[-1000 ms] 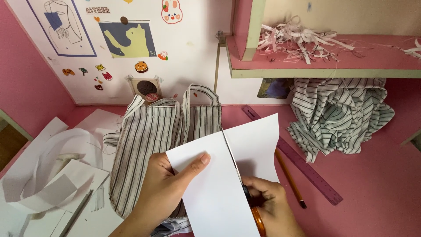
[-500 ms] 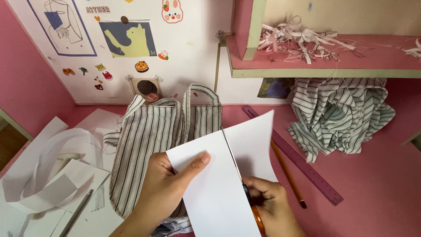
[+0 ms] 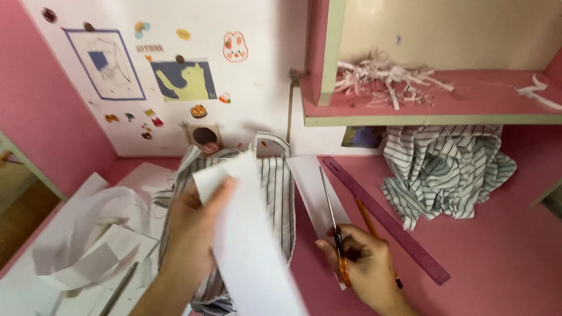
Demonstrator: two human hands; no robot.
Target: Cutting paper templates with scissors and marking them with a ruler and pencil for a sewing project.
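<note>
1. Since a second ago the single white sheet has parted: the left hand [image 3: 193, 234] now lifts a long cut strip [image 3: 252, 246], pinched, at lower centre.
2. The right hand [image 3: 366, 263] grips orange-handled scissors [image 3: 333, 225], blades apparently closed, over the narrower remaining piece [image 3: 313, 187].
3. That cut looks finished; the halves lie apart above the striped bag [image 3: 281, 187].
4. A ruler [image 3: 386, 219] and pencil [image 3: 366, 216] lie right.
</note>
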